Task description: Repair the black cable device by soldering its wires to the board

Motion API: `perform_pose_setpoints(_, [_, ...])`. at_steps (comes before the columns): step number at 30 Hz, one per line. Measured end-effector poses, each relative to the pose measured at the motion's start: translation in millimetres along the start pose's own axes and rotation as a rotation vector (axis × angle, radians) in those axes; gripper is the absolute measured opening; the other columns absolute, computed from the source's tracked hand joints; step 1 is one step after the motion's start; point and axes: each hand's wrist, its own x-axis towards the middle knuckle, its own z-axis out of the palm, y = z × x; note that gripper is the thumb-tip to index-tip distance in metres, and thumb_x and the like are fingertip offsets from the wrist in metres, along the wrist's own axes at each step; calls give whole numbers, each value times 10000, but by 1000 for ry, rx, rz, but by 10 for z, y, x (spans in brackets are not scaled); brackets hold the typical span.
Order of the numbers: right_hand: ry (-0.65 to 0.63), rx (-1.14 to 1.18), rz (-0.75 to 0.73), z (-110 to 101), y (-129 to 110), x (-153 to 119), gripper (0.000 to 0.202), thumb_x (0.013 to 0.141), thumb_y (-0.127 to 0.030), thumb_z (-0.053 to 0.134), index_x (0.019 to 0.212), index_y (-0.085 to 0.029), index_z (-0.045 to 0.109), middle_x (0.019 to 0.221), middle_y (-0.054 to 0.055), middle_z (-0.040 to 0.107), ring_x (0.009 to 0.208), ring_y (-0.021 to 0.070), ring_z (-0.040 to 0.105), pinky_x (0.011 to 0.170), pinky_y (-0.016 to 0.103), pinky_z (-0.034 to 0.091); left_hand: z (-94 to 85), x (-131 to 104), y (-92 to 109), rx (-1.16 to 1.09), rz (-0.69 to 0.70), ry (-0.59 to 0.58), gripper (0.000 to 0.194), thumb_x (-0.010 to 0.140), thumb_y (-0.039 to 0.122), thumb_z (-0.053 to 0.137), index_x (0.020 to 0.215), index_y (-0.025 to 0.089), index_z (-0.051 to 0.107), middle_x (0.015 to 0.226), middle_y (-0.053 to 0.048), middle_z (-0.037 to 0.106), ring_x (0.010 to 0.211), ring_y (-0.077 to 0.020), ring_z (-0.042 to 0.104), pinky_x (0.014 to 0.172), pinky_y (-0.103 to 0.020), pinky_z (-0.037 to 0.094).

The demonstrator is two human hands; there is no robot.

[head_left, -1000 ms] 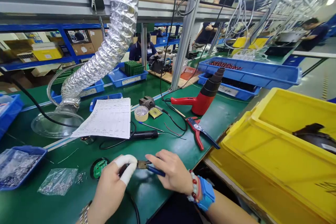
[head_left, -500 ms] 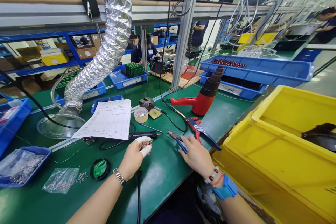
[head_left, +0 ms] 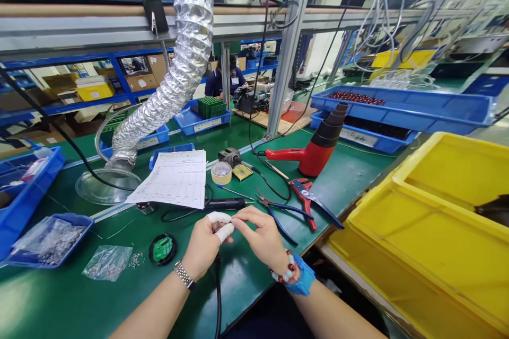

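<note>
My left hand (head_left: 207,241), with white covers on two fingers, is closed in a pinch around something small that its fingers mostly hide. Against its fingertips, my right hand (head_left: 260,233) pinches too; what lies between its fingers is too small to name. Blue-handled pliers (head_left: 278,212) lie with handles spread on the green table (head_left: 246,280), just beyond my right hand. Beside them rests a red and blue hand tool (head_left: 308,201). A black cylindrical tool (head_left: 225,204) lies behind my left hand. The round black part with a green board (head_left: 162,249) sits to the left.
A red heat gun (head_left: 318,156) stands behind the tools. Printed paper (head_left: 175,177), a tape roll (head_left: 221,172) and a foil duct (head_left: 175,63) are at centre left. Yellow bins (head_left: 429,243) fill the right; a small blue tray (head_left: 75,241) and plastic bag (head_left: 107,263) sit left. A person sits opposite.
My right hand has let go of the blue-handled pliers and moved left to meet my left hand. The pliers now lie open on the table. The view has shifted slightly.
</note>
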Motion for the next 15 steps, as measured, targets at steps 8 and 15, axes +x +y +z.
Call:
perform_pose_setpoints(8, [125, 84, 11, 32, -10, 4, 91, 819, -294, 543, 741, -302, 589, 776, 52, 608, 756, 233, 568, 715, 404, 474, 54, 30, -118, -43, 60, -38, 323, 719, 250, 650, 1015, 143, 574, 967, -91, 648, 839, -184, 623, 764, -302, 499])
perform_pose_setpoints(15, [164, 166, 275, -198, 375, -31, 152, 813, -383, 533, 776, -237, 552, 644, 32, 601, 584, 196, 583, 533, 341, 495, -408, -882, -585, 566, 35, -164, 618, 724, 329, 655, 1298, 275, 431, 1362, -91, 432, 1228, -287, 417, 1043, -445, 329])
